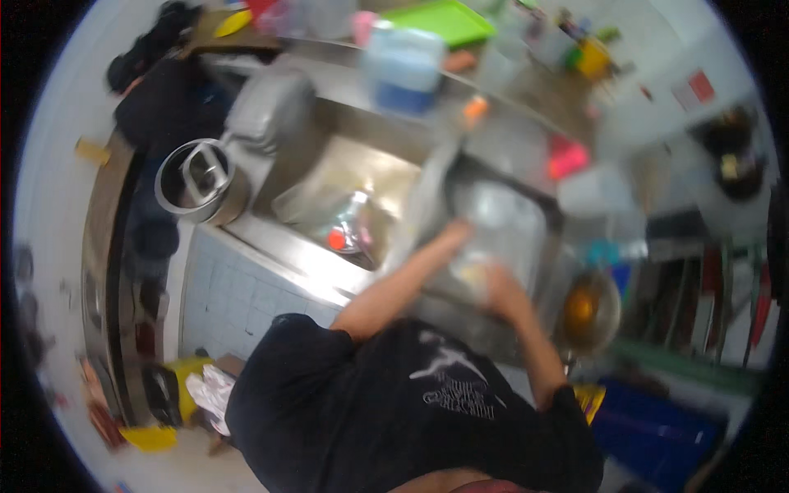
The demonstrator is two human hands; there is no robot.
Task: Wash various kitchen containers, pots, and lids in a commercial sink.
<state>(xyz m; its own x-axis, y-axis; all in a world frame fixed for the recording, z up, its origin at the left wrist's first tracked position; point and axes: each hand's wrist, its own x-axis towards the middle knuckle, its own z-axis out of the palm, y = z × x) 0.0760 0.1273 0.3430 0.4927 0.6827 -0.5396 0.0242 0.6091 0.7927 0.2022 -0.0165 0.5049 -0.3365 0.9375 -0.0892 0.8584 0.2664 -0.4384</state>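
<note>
Over the right-hand basin of a steel sink [424, 311], both hands are at a translucent plastic container [511, 215], blurred by motion. My left hand [457, 233] grips its left side. Lower down, my right hand [500, 286] is against a pale yellowish thing [473, 276], perhaps a sponge; blur hides how its fingers close. A dark tub or basin rim [459, 169] shows behind the container. In the left-hand basin [376, 163] lies a clear plastic bottle or bag [357, 225] with a red-orange cap [336, 239].
A steel pot [200, 179] with a metal piece inside stands at the sink's left corner, beside stacked grey trays [271, 105]. Behind are a blue-and-clear container [404, 71] and a green tray [447, 23]. A metal bowl [588, 311] sits right. Another person [172, 105] is at far left.
</note>
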